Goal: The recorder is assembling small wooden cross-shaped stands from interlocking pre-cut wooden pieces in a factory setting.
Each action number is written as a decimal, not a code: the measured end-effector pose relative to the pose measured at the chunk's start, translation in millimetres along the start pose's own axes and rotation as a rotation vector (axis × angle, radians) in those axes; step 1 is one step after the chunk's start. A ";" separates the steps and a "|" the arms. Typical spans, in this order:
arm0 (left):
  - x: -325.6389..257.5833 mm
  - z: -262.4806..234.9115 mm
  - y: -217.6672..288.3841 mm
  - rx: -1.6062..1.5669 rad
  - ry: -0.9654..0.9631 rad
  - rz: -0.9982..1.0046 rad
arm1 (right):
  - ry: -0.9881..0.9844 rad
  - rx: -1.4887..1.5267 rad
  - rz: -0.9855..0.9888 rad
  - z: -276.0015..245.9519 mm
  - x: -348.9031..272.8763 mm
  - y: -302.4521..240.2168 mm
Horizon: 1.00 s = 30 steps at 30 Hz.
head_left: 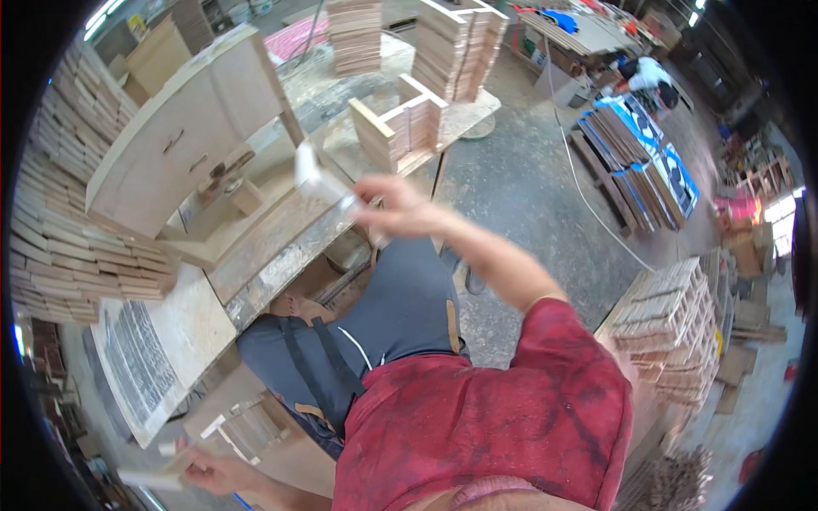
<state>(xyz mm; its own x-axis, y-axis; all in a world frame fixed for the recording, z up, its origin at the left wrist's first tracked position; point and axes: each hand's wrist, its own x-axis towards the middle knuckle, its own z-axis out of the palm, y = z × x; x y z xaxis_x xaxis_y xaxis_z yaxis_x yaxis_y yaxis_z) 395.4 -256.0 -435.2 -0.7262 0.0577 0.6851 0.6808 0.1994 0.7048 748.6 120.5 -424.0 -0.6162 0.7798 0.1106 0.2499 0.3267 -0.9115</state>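
Observation:
My right hand [394, 209] reaches out over the edge of a worn workbench [281, 255]. It grips a pale flat thing [317, 173] that is blurred by motion, so I cannot tell what it is. At the lower left, my left hand [215, 471] holds a small flat piece of light wood [158, 477]. It is next to a small open wooden frame [247, 426] that lies low beside my legs. My red shirt and dark trousers fill the lower middle of the view.
A pale wooden cabinet part [183, 128] lies on the bench, with an open wooden box [400, 128] behind it. Stacked slats [64, 221] line the left side and board stacks [460, 43] stand at the back. Lattice stacks [673, 324] sit right. A person crouches [648, 77] beyond panels [639, 162].

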 end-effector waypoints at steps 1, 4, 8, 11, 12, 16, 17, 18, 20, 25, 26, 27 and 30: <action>-8.7 18.4 9.8 -0.136 -0.139 0.023 | -0.022 0.095 0.001 26.6 -1.7 12.0; -36.0 68.5 63.5 -0.321 -0.579 -0.040 | -0.035 0.479 0.004 92.5 -6.1 40.9; -40.0 103.1 102.2 -0.259 -1.006 0.052 | -0.067 0.555 0.012 125.2 -20.4 35.7; -44.6 121.0 101.0 -0.396 -1.187 -0.087 | -0.075 0.573 0.010 131.3 -25.3 40.7; -46.1 126.6 98.4 -0.436 -1.242 -0.157 | -0.091 0.580 0.005 131.0 -23.0 44.8; -35.3 150.6 107.2 -0.294 -1.290 0.017 | -0.104 0.585 0.048 111.2 -22.1 32.0; -35.2 161.0 105.4 -0.357 -1.240 0.111 | -0.077 0.491 0.041 102.6 -22.8 24.9; -36.5 169.6 102.0 -0.422 -1.192 0.215 | -0.061 0.520 0.071 99.7 -22.4 23.8; -28.9 173.6 112.4 -0.399 -1.238 0.150 | -0.046 0.623 0.123 97.3 -15.5 20.1; -31.7 184.9 95.8 -0.357 -1.186 0.189 | -0.140 0.584 0.076 113.1 -2.8 33.7; -33.7 186.7 92.5 -0.359 -1.192 0.208 | -0.157 0.591 0.089 116.2 -2.4 37.0; -35.5 187.7 94.0 -0.366 -1.186 0.172 | -0.165 0.612 0.083 118.0 -2.1 38.4; -36.2 197.2 87.3 -0.372 -1.256 0.128 | -0.161 0.681 0.156 121.3 0.8 40.2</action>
<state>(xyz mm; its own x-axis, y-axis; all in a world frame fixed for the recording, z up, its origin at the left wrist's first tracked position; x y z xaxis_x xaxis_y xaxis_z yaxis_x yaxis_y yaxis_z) 462.1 -47.8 -434.7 -0.1116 0.9602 0.2561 0.5899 -0.1434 0.7946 667.5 69.5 -508.5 -0.7272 0.6844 -0.0528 -0.1457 -0.2290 -0.9625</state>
